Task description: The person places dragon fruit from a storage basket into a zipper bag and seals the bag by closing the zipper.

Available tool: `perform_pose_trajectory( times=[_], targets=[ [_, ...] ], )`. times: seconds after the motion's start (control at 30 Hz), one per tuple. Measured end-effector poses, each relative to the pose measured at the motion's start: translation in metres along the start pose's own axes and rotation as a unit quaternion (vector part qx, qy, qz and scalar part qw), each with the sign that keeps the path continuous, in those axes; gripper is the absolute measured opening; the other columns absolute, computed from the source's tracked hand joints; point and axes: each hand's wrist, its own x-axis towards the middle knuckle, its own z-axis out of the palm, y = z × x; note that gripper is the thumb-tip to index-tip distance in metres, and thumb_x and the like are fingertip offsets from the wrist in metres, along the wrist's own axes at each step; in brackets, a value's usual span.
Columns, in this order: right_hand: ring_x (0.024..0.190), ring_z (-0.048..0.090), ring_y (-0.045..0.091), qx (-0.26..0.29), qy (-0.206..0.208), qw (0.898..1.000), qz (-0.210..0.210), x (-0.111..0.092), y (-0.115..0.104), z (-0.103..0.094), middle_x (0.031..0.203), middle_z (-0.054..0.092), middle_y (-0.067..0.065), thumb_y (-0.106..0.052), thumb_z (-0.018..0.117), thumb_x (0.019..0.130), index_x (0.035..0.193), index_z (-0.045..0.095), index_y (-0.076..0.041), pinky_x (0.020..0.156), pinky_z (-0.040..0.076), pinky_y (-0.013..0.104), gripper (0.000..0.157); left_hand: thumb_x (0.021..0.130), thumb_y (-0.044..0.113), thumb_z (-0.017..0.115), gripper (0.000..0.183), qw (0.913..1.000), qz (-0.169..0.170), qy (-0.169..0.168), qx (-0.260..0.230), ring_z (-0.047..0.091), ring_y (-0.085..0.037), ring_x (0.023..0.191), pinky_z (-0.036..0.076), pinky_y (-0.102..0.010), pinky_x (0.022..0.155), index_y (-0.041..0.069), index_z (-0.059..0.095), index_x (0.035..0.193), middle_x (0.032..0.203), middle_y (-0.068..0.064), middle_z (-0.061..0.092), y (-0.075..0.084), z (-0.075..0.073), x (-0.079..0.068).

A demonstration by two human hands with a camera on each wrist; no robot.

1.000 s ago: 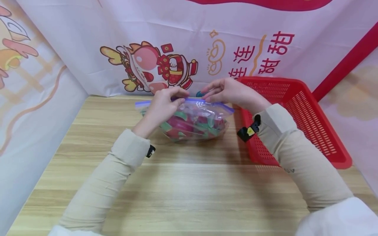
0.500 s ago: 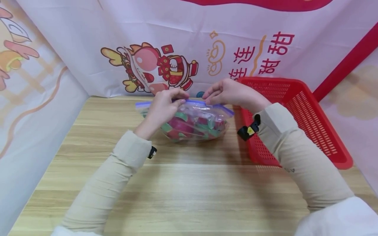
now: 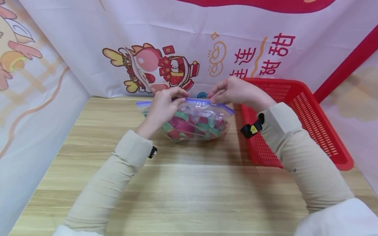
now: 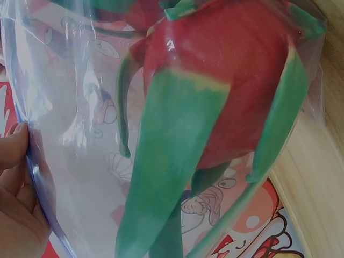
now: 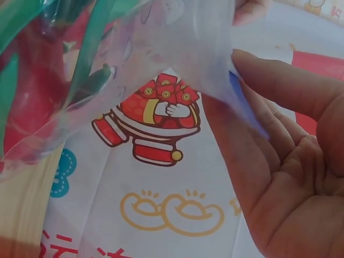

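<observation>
A clear zip bag [image 3: 190,107] with a purple-blue zip strip stands on the wooden table, holding red dragon fruits [image 3: 180,126] with green scales. At the strip's middle my left hand [image 3: 163,106] pinches the top edge between thumb and fingers. Further right along the strip, my right hand [image 3: 234,91] pinches the same edge. In the right wrist view, thumb and forefinger of the right hand [image 5: 285,145] close on the purple strip [image 5: 244,105]. One dragon fruit [image 4: 231,75] fills much of the left wrist view, seen through the plastic.
A red perforated basket [image 3: 320,131] stands right of the bag, partly behind the right forearm. Behind the table [image 3: 183,193] hangs a white printed cloth [image 3: 165,19] with cartoon figures and red characters. A similar cloth [image 3: 44,131] borders the left side.
My right hand has slid a little to the right along the zip strip. My left hand keeps its pinch at nearly the same place, and the bag has hardly shifted.
</observation>
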Motion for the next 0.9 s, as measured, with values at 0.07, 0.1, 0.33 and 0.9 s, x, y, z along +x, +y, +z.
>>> perform_pose_trajectory(
  times=[0.07, 0.1, 0.33, 0.9],
  targets=[
    [0.115, 0.063, 0.024, 0.0, 0.003, 1.0, 0.001, -0.001, 0.002, -0.001, 0.119, 0.069, 0.011, -0.02, 0.066, 0.09, 0.119, 0.066, -0.007, 0.101, 0.049, 0.041, 0.032, 0.092, 0.01, 0.061, 0.017, 1.0, 0.005, 0.005, 0.004, 0.066, -0.02, 0.089, 0.05, -0.032, 0.076, 0.008, 0.07, 0.106, 0.107, -0.007, 0.073, 0.0, 0.0, 0.0],
    [0.114, 0.063, 0.024, 0.001, 0.004, 1.0, 0.003, -0.001, 0.003, -0.002, 0.119, 0.069, 0.011, -0.02, 0.066, 0.09, 0.119, 0.065, -0.007, 0.101, 0.049, 0.041, 0.032, 0.092, 0.011, 0.061, 0.017, 0.9999, 0.007, 0.006, 0.005, 0.066, -0.02, 0.089, 0.05, -0.032, 0.076, 0.008, 0.07, 0.106, 0.107, -0.007, 0.073, 0.0, 0.001, 0.0],
    [0.113, 0.064, 0.024, 0.008, 0.002, 1.0, 0.011, -0.004, 0.008, -0.007, 0.118, 0.069, 0.01, -0.023, 0.067, 0.089, 0.121, 0.065, -0.009, 0.102, 0.047, 0.043, 0.035, 0.092, 0.01, 0.061, 0.017, 0.9999, 0.008, 0.011, 0.003, 0.066, -0.021, 0.086, 0.048, -0.029, 0.072, 0.007, 0.069, 0.107, 0.106, -0.008, 0.074, -0.002, 0.0, 0.0],
    [0.101, 0.068, 0.018, 0.004, 0.02, 1.0, -0.005, -0.005, 0.021, 0.0, 0.115, 0.071, 0.01, -0.021, 0.065, 0.09, 0.117, 0.067, -0.009, 0.085, 0.054, 0.029, 0.03, 0.09, 0.026, 0.065, 0.022, 0.9992, -0.031, -0.023, 0.007, 0.065, -0.02, 0.099, 0.051, -0.036, 0.089, 0.012, 0.071, 0.107, 0.108, -0.007, 0.073, -0.013, -0.004, -0.001]
  ],
)
